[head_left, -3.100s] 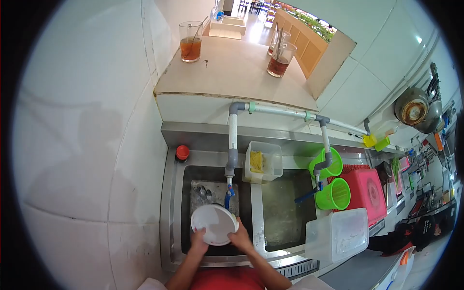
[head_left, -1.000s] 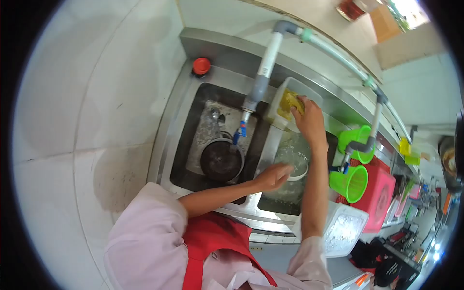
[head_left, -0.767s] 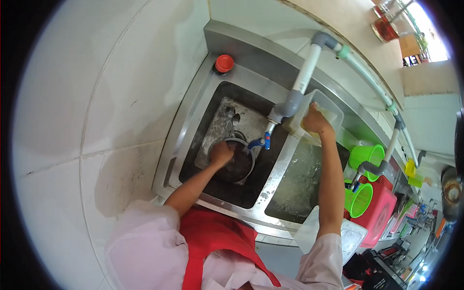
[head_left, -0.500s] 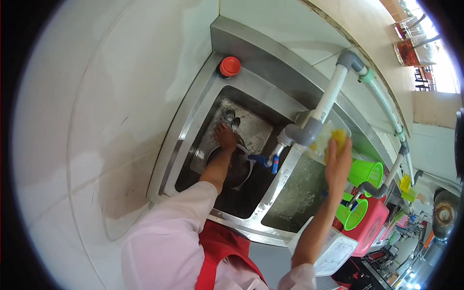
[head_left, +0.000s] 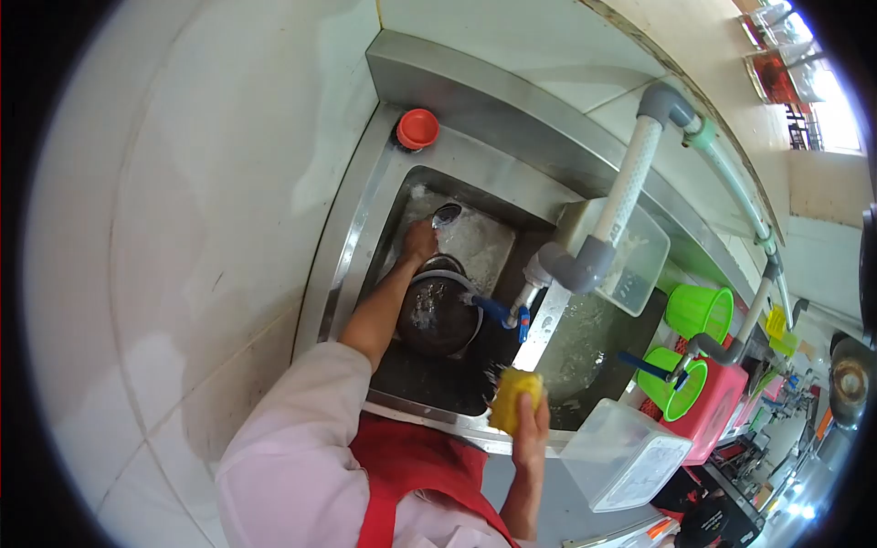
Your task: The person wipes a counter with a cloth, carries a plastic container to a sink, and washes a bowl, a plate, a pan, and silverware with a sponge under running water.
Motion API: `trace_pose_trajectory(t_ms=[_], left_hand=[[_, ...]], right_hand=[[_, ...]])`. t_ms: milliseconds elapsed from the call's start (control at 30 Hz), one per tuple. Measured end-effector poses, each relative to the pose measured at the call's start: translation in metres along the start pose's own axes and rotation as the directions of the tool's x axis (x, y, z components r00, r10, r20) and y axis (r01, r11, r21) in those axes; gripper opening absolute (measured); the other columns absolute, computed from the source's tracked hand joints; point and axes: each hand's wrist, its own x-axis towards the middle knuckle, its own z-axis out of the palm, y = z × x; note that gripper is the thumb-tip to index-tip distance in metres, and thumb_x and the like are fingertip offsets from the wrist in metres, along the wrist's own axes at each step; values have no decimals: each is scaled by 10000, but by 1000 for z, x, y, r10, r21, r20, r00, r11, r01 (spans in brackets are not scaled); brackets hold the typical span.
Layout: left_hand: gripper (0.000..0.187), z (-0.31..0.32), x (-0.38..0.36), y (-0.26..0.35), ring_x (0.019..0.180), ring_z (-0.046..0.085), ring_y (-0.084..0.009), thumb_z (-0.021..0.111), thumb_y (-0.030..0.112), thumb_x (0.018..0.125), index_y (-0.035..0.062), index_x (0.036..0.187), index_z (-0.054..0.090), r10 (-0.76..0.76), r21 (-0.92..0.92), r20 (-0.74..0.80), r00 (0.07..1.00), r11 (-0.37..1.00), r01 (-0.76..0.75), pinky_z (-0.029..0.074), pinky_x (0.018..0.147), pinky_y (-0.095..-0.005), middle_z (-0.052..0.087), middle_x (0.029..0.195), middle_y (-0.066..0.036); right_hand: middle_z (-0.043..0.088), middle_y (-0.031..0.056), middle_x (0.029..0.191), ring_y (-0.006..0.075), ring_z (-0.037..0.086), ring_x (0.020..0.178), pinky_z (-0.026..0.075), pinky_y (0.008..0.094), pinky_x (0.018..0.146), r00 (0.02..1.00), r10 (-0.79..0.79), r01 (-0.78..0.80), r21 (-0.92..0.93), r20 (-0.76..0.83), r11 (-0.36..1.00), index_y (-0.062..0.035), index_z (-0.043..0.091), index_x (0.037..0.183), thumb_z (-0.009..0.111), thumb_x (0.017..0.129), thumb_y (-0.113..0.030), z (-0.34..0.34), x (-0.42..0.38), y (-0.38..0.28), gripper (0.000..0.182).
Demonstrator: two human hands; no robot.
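The left hand (head_left: 420, 243), arm outstretched, grasps a spoon (head_left: 445, 216) at the basin's twelve o'clock, while the raised right hand (head_left: 531, 427) clenches a yellow sponge (head_left: 512, 398).

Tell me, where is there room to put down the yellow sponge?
Bare steel shows on the sink rim below the red cap. The left basin is crowded: dark bowl, spoon, left hand. The right hand holds the sponge.

I can read no words, labels, brand marks or numbers anywhere here: none on the steel sink, the plastic tubs and green cups, the grey pipes or the white wall tiles.
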Motion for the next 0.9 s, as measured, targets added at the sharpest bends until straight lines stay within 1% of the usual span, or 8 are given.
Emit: trace_pose_trajectory(t_ms=[100,200,300,433,567,667,733,900], left_hand=[[183,-35,-56,14,731,652,-229,517,112,914,-11,1045,549,-38,-784,269,962,572,242,510,602,-379,674,860,-151],[180,-80,-125,29,667,622,-144,481,121,940,32,1083,543,-32,-831,389,921,419,365,492,564,-276,670,846,-105],[95,-87,-197,52,522,508,-96,460,108,947,60,1010,513,16,-884,-36,999,466,-39,418,472,-238,622,802,-60],[113,-104,-254,45,449,421,-76,488,111,931,49,1019,521,-64,-935,287,956,198,294,346,411,-234,535,772,-58],[80,-119,-260,55,447,410,-77,495,126,921,57,961,506,-207,-883,258,944,345,318,324,374,-251,423,621,5],[140,-125,-262,49,459,477,-126,499,169,921,33,926,532,-198,-823,286,938,450,346,356,373,-286,462,567,-24],[258,-124,-258,52,601,635,-351,519,226,891,-23,869,583,-178,-394,-29,984,906,153,470,486,-449,616,659,-222],[238,-125,-279,78,738,612,-455,575,187,790,-51,800,583,-63,-93,-237,970,995,42,465,645,-515,616,736,-282]], right_hand=[[584,127,1048,218,601,906,489,304,784,996,-30,39,-116,82,992,-53,485,1228,522,923,-159,34,28,31,325],[529,169,1165,278,564,1028,428,337,919,771,-603,628,-409,206,662,-74,533,1258,599,831,-62,90,71,53,432],[415,202,1353,340,529,1119,429,345,936,378,-838,717,-697,394,-4,-128,556,1266,657,738,-11,134,96,41,550],[449,221,1328,367,545,1090,457,365,895,440,-714,895,-332,544,299,-139,559,1254,618,727,16,141,120,52,552],[614,192,1080,362,623,904,497,380,772,717,-684,640,-517,137,568,-88,553,1196,528,813,20,157,125,83,399],[584,67,984,214,581,814,484,330,738,980,-157,194,433,-120,880,-34,458,1238,503,920,-130,151,120,100,336],[571,76,994,212,586,834,500,347,714,967,-253,218,458,15,862,-48,448,1201,507,926,-157,148,95,88,302],[563,69,908,162,576,712,492,289,587,908,-400,376,177,126,910,-42,464,1116,629,870,-229,155,85,81,350]])
